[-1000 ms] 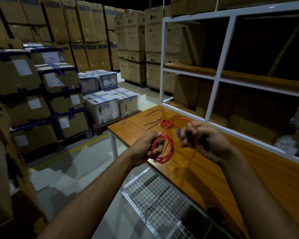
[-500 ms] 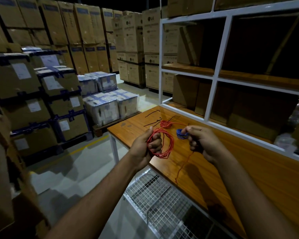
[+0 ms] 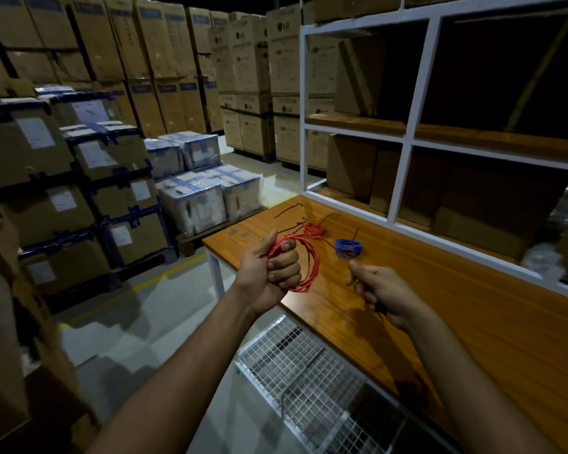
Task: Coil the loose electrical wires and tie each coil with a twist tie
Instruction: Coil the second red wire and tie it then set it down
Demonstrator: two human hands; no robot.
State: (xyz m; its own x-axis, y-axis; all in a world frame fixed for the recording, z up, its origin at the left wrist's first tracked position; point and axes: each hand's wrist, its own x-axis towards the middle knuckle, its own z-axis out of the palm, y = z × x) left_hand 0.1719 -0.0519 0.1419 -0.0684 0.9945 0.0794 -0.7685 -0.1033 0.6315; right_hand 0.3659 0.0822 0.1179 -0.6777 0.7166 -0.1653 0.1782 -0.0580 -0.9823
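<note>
Held the big loop of red wire [image 3: 304, 267] in the left hand [image 3: 273, 273], fingers curled round it, over the wooden tabletop's [image 3: 440, 306] left edge. Pinched a thin black twist tie [image 3: 379, 312] in the right hand [image 3: 382, 291].

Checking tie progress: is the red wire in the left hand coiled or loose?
Coiled: the red wire forms stacked loops gripped by the left hand.

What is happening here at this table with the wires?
A person is bundling wires. The left hand grips a red wire coil above the wooden table. The right hand is curled, seemingly around a thin dark twist tie. A blue coil, a smaller red coil and loose twist ties lie on the table.
</note>
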